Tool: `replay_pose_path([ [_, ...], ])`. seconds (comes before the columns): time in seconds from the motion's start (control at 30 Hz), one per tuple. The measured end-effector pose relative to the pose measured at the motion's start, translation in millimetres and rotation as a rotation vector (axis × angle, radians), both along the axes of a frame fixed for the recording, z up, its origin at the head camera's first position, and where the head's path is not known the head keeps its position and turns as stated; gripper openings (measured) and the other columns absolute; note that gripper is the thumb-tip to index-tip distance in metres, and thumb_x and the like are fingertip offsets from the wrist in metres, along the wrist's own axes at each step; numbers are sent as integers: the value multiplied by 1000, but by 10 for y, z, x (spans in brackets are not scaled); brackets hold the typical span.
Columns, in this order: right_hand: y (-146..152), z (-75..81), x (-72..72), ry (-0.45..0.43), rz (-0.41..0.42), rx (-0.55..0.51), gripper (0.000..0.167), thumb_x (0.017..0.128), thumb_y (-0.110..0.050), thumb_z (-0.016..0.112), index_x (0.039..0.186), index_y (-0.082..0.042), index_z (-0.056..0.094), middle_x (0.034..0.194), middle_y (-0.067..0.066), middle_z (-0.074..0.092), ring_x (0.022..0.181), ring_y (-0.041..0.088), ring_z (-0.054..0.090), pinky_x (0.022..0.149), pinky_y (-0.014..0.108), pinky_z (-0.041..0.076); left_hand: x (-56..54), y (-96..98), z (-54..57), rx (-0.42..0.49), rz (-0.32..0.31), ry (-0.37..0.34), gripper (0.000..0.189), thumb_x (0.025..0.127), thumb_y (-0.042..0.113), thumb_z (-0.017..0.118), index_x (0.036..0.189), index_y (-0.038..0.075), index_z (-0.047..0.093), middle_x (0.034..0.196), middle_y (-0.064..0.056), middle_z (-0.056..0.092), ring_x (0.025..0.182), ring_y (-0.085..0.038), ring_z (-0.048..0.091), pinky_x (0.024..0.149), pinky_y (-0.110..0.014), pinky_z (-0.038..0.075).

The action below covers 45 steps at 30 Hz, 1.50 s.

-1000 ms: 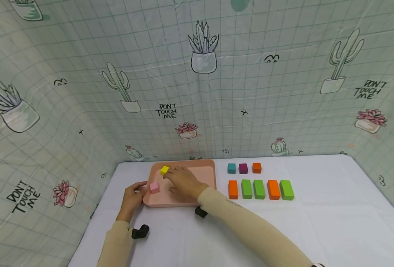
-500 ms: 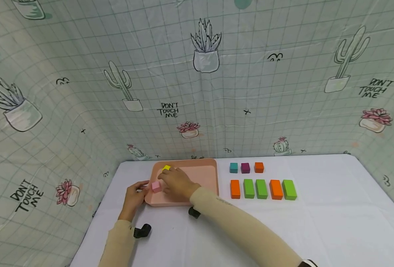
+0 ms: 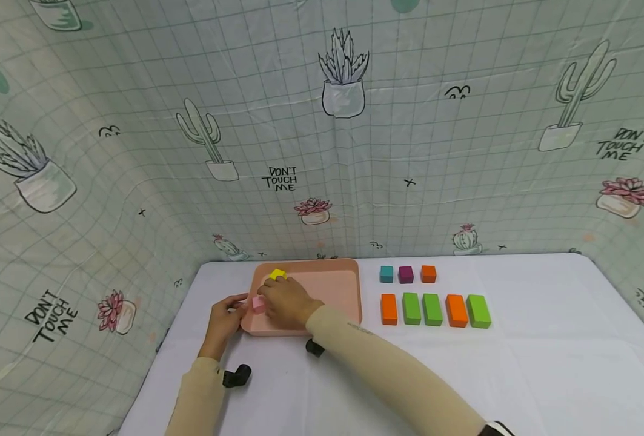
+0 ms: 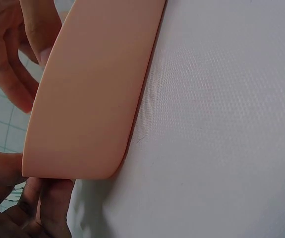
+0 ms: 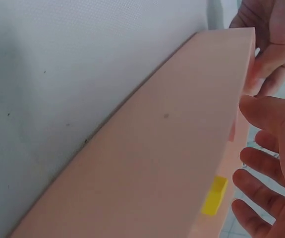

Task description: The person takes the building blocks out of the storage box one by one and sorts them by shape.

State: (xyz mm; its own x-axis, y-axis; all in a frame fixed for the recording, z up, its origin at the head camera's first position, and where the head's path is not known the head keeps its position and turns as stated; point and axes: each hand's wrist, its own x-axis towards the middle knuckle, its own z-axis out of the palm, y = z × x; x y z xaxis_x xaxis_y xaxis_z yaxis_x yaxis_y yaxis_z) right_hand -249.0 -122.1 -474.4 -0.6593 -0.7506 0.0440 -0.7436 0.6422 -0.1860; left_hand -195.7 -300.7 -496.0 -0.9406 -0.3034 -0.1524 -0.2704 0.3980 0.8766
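My left hand (image 3: pixel 226 318) grips the left side of a pink tray (image 3: pixel 335 290); in the left wrist view its fingers (image 4: pixel 55 206) lie against the outside of the wall. Inside the tray, a pink cube (image 3: pixel 258 304) sits near the left wall and a yellow cube (image 3: pixel 277 275) near the back. Over the pink cube is my right hand (image 3: pixel 289 303), with fingertips at its far and right sides. In the right wrist view its thumb and fingers (image 5: pixel 258 191) are spread apart. The tray wall hides most of the pink cube (image 5: pixel 232 131) there.
Right of the tray, a teal cube (image 3: pixel 386 274), a purple cube (image 3: pixel 406 275) and an orange cube (image 3: pixel 428 274) form a back row. In front stand orange blocks (image 3: pixel 389 309) and green blocks (image 3: pixel 411 309) on the white tablecloth (image 3: pixel 376 387). A cactus-print curtain (image 3: pixel 398 145) hangs behind.
My right hand has moved away from the yellow cube, left and toward me, to the pink cube. The yellow cube stays at the tray's back. My left hand still holds the tray's side.
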Motion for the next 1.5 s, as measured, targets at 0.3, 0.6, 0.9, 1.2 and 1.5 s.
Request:
replay_pose_path([
  [0.3,3,-45,-41,-40,32,-19,44,99,-26,74,140,-14,66,137,0,67,128,19,59,113,32,45,-4,45,25,-2,-6,0,33,103,1,60,134,-10,65,108,-21,63,78,-16,57,60,-22,49],
  [0.6,6,-84,-83,-54,46,-23,41,97,-18,73,138,-13,69,136,-1,68,128,20,60,112,30,46,-22,52,11,-12,-1,-1,33,103,1,60,134,-9,66,110,-23,62,80,-17,56,60,-21,48],
  [0.9,-25,-94,-93,8,86,-34,39,100,-15,69,139,-21,69,135,-4,70,122,18,62,109,29,49,-12,40,10,3,-12,22,32,102,0,61,132,-11,66,107,-21,62,78,-16,57,58,-21,48],
  [1.2,-64,-108,-65,50,101,62,38,102,-21,68,140,-23,68,134,-4,69,121,17,60,108,31,50,6,25,19,4,-18,25,33,102,-1,60,133,-11,65,106,-21,63,79,-17,58,59,-22,48],
  [1.5,-93,-109,-38,91,120,116,44,102,-24,68,146,-27,63,132,-3,69,119,16,60,107,29,50,27,8,24,-1,-15,8,33,104,0,59,134,-11,64,108,-22,63,81,-18,60,60,-21,50],
])
